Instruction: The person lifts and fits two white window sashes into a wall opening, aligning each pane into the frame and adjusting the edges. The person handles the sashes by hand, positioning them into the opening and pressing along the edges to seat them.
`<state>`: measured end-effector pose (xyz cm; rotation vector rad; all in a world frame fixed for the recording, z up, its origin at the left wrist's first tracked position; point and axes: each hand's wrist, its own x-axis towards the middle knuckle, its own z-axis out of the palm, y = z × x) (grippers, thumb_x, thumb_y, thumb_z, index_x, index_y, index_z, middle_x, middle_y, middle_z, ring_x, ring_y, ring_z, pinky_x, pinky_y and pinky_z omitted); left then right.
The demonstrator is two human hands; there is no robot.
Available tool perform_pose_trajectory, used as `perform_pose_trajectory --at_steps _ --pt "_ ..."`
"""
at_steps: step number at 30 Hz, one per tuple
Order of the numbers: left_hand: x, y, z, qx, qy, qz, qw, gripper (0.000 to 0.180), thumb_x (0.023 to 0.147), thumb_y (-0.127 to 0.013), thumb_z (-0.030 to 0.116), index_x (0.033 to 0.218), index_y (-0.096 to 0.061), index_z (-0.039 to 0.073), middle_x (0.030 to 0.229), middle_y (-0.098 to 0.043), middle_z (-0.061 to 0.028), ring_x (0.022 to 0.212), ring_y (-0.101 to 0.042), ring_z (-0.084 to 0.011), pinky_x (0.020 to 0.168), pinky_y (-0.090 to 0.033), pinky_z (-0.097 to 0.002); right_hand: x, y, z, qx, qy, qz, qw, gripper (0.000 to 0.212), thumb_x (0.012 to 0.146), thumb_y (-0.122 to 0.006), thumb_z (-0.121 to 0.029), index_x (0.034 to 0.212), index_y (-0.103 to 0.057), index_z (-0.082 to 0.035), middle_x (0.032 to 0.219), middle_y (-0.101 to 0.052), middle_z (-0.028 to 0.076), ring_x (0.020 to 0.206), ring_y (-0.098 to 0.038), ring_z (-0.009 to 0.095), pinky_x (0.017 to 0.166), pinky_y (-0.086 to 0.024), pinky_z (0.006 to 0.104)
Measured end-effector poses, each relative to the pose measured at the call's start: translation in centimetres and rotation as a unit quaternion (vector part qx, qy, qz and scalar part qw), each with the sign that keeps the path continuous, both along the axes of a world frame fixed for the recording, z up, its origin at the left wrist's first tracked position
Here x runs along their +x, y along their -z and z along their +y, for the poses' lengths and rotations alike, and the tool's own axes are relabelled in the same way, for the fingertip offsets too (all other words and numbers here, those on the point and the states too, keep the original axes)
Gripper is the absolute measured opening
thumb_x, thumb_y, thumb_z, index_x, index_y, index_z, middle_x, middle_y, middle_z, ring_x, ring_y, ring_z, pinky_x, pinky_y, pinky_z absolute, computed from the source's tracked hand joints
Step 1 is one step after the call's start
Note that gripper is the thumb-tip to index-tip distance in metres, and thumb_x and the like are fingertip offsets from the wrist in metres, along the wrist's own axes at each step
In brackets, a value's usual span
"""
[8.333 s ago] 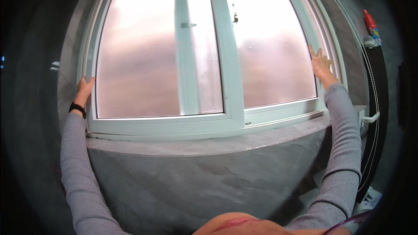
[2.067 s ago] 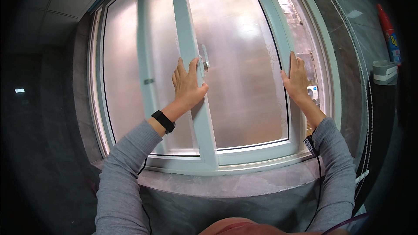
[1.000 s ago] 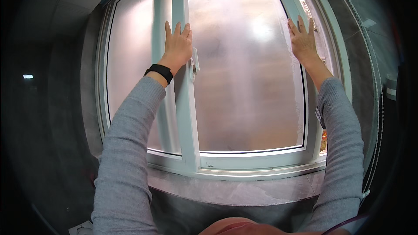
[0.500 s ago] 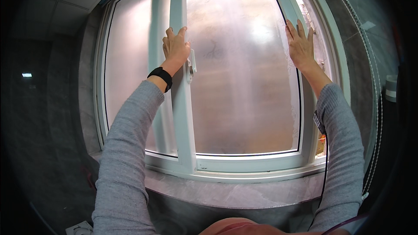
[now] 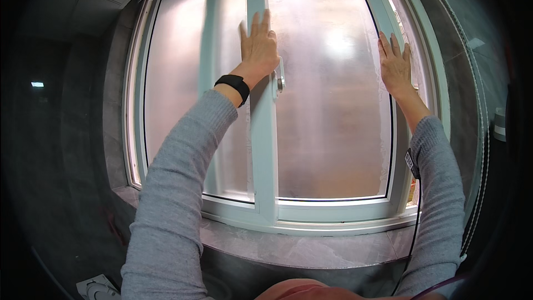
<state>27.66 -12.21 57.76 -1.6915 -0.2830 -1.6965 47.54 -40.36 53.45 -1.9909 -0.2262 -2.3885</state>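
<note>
A white-framed sliding window with a frosted right pane point(image 5: 327, 111) and a frosted left pane point(image 5: 175, 83) stands in front of me. My left hand point(image 5: 260, 50), above a black wristband point(image 5: 233, 86), lies against the middle upright point(image 5: 264, 161) with fingers stretched upward. Just right of its heel is a white latch handle point(image 5: 280, 80) on that upright. My right hand point(image 5: 395, 66) rests with spread fingers on the right sash upright point(image 5: 398, 150), at the pane's edge. Neither hand grips anything.
A grey stone sill point(image 5: 294, 247) runs below the window. A beaded blind chain point(image 5: 482, 133) hangs on the right wall. A black cable point(image 5: 416, 222) trails from my right sleeve. Narrow gaps show beside the sashes at left and right. A white object point(image 5: 97, 289) lies at lower left.
The left sash and middle upright have slid right, opening a gap at the far left. My left hand moved right with them, its fingers straightening. My right hand keeps its place on the sash.
</note>
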Motion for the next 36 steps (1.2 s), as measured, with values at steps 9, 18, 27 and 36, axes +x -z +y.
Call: perform_pose_trajectory --at_steps 9,18,27,36 --pt "0.6 -1.7 2.4 0.130 -0.128 0.037 0.982 0.036 0.091 -0.048 0.015 0.116 -0.068 -0.001 0.135 -0.059 -0.0126 0.136 -0.043 -0.0306 0.118 -0.015 -0.0576 0.6 0.3 -0.8 0.004 0.045 0.035 0.998 0.050 0.094 -0.046 -0.007 0.144 -0.045 -0.008 0.158 -0.029 -0.002 0.147 -0.026 0.026 0.117 -0.019 0.0613" --pt "-0.6 0.3 8.2 0.039 -0.132 0.037 0.990 0.040 0.095 -0.047 0.017 0.130 -0.061 0.006 0.148 -0.047 -0.0043 0.139 -0.036 -0.0370 0.109 -0.015 -0.0734 1.4 0.9 -0.8 -0.004 0.054 0.020 0.998 0.052 0.094 -0.047 -0.005 0.145 -0.045 -0.010 0.158 -0.029 -0.005 0.146 -0.026 0.026 0.116 -0.018 0.0637" --pt "0.1 -1.0 5.3 0.045 -0.171 0.069 0.982 0.032 0.092 -0.052 0.014 0.119 -0.066 0.003 0.139 -0.054 -0.0107 0.133 -0.044 -0.0323 0.111 -0.026 -0.0608 2.1 0.9 -0.5 0.008 -0.034 0.050 0.998 0.050 0.094 -0.044 -0.003 0.144 -0.045 -0.007 0.159 -0.027 -0.003 0.144 -0.031 0.029 0.112 -0.024 0.0639" --pt "1.1 -2.2 5.4 0.034 -0.127 0.022 0.991 0.036 0.093 -0.051 0.015 0.126 -0.061 0.005 0.153 -0.036 -0.0118 0.143 -0.028 -0.0337 0.113 -0.023 -0.0601 2.7 1.1 -0.8 0.010 -0.038 0.023 0.999 0.052 0.093 -0.045 -0.002 0.145 -0.044 -0.008 0.159 -0.027 -0.003 0.144 -0.031 0.030 0.110 -0.027 0.0648"
